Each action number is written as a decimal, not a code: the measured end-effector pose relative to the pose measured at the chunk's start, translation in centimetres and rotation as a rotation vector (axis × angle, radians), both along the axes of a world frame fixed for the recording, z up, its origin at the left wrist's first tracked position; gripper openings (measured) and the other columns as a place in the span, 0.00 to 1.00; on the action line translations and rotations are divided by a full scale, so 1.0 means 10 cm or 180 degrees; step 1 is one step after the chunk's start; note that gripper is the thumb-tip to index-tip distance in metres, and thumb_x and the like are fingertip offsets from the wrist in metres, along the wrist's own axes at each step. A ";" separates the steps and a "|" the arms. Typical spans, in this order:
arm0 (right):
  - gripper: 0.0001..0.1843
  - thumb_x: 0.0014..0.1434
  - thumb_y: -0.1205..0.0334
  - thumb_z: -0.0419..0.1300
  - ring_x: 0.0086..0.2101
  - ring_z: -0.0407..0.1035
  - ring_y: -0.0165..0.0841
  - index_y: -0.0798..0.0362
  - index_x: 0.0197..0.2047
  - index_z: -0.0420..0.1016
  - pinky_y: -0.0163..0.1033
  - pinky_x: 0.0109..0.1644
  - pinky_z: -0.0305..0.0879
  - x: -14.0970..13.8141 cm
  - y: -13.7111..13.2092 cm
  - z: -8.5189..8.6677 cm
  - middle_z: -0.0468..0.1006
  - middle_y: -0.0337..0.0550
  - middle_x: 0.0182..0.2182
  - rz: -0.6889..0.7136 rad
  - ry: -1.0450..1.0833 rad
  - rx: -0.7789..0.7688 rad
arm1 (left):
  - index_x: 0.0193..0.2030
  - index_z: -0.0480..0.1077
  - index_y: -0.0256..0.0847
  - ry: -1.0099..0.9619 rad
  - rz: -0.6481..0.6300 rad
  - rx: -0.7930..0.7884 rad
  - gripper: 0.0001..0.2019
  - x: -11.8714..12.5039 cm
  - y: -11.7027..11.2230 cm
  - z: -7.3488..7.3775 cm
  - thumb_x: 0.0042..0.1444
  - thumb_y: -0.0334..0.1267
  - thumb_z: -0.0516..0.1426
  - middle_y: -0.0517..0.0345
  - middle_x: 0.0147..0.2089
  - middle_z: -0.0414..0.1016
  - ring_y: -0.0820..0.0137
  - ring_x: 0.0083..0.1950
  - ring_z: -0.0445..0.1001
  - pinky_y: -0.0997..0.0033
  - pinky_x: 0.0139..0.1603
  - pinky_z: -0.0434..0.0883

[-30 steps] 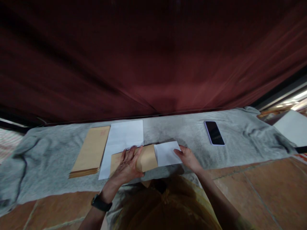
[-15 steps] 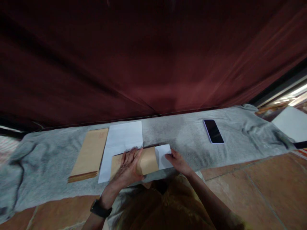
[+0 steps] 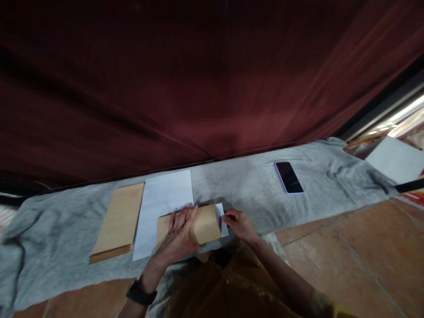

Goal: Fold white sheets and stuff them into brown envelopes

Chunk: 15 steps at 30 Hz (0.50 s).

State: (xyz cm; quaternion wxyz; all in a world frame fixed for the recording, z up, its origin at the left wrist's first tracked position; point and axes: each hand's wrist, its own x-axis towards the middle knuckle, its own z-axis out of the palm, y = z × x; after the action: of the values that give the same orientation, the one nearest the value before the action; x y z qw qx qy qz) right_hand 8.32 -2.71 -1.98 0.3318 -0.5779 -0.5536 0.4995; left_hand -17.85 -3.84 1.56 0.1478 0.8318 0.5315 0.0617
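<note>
Dim, soft view; glare at right edge, edges bowed, perhaps slight blur

1. I see the white paper (image 3: 223,219) has slid much deeper into the brown envelope (image 3: 205,225). A second ago a big piece stuck out. Now only a thin strip shows at the envelope's right end.
2. My right hand (image 3: 240,225) has moved left with the paper. It is now just beside the envelope's open end.
3. My view has turned a little, so the phone (image 3: 289,177) sits further left in the picture.
</note>
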 end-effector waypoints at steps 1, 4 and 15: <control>0.14 0.60 0.54 0.57 0.28 0.69 0.30 0.52 0.30 0.79 0.33 0.32 0.58 -0.04 -0.01 0.02 0.77 0.38 0.25 0.0039 -0.0099 0.0003 | 0.77 0.36 0.43 -0.0006 -0.0011 -0.0004 0.64 0.02 0.00 0.01 0.39 0.44 0.70 0.38 0.74 0.54 0.43 0.75 0.52 0.36 0.74 0.46; 0.13 0.61 0.59 0.56 0.28 0.71 0.30 0.51 0.31 0.81 0.33 0.31 0.56 -0.11 -0.04 0.08 0.79 0.39 0.26 0.0119 -0.0577 -0.0036 | 0.77 0.36 0.43 -0.0041 -0.0034 0.0003 0.63 0.05 0.01 0.00 0.39 0.44 0.70 0.38 0.73 0.55 0.43 0.75 0.52 0.36 0.73 0.46; 0.12 0.63 0.61 0.56 0.35 0.78 0.34 0.48 0.38 0.82 0.33 0.33 0.56 -0.19 -0.06 0.20 0.85 0.43 0.35 0.0315 -0.1532 -0.0318 | 0.77 0.35 0.42 -0.0034 -0.0095 -0.0052 0.63 0.07 0.03 -0.06 0.40 0.46 0.69 0.38 0.74 0.54 0.43 0.75 0.52 0.37 0.73 0.48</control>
State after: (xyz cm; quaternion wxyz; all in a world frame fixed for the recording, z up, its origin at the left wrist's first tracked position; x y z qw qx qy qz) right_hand 6.44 -3.29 0.05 0.1365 -0.6681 -0.6189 0.3898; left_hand -17.18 -3.49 0.97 0.1583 0.8380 0.5187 0.0596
